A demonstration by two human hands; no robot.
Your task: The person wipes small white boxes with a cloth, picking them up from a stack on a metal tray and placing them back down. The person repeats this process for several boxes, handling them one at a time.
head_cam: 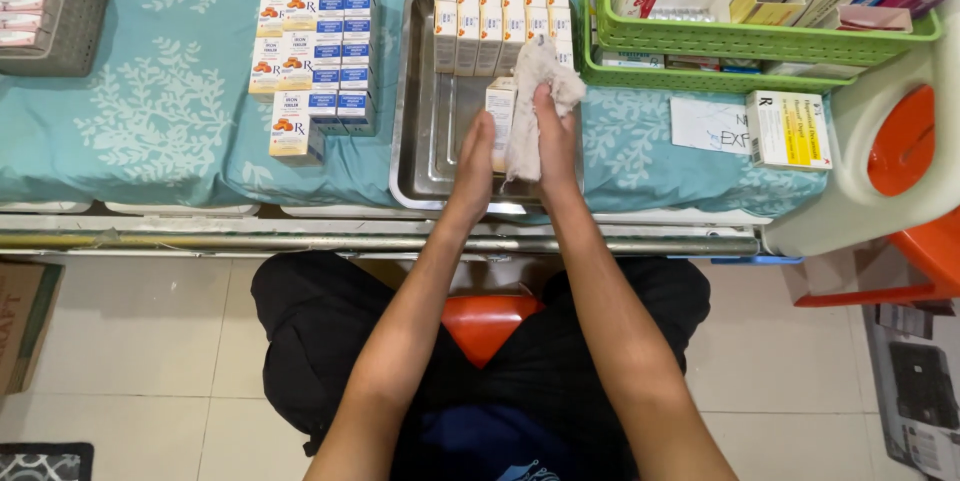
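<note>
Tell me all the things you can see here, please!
metal tray: one, silver, middle of the bed
small boxes: two rows, white and orange, standing in the tray's far end
single box: one, white, at the left hand
cloth: one, off-white, in the right hand
stacked boxes: a pile, white, blue and orange, left of the tray
basket: one, green, holding mixed boxes, right
bedsheet: teal, leaf-patterned
stool: orange, under the person
left hand; right hand

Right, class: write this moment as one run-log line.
left hand: on small box | right hand: holds white cloth | place: steel tray | box row: at tray's far end
</note>
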